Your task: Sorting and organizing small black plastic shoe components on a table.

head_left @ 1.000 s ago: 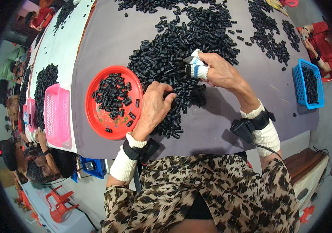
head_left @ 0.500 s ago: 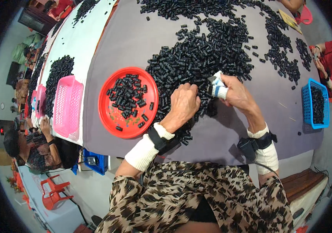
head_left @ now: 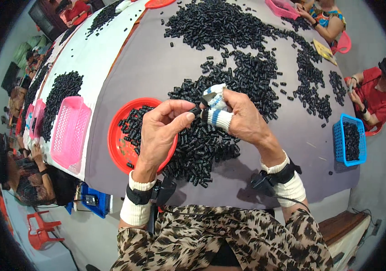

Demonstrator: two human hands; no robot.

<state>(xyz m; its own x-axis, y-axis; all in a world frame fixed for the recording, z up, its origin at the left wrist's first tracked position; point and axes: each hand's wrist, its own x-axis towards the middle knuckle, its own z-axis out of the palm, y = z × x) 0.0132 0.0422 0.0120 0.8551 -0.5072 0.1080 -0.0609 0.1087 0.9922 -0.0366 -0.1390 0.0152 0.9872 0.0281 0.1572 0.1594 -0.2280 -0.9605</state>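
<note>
My left hand (head_left: pixel 159 126) pinches a small black cylindrical part (head_left: pixel 195 110) between thumb and fingertips. Close against it, my right hand (head_left: pixel 247 117) is closed, its fingers covered by a white cloth wrap with blue stripes (head_left: pixel 220 119). A small dark tip shows at the wrap's edge; what the right hand grips is mostly hidden. Both hands hover over a large heap of similar black parts (head_left: pixel 202 156). Partly behind my left hand stands a round red tray (head_left: pixel 120 145) with more of these parts in it.
A blue basket (head_left: pixel 355 161) of black parts stands at the right, near a person in red (head_left: pixel 378 99). On the white table to the left sits a pink basket (head_left: pixel 68 135). More black parts (head_left: pixel 215 22) lie at the far side, near a yellow card (head_left: pixel 324 52).
My left hand has risen from the heap with a black part and turned, its pinch now visible. My right hand has moved left to meet it. The whole view has shifted.
</note>
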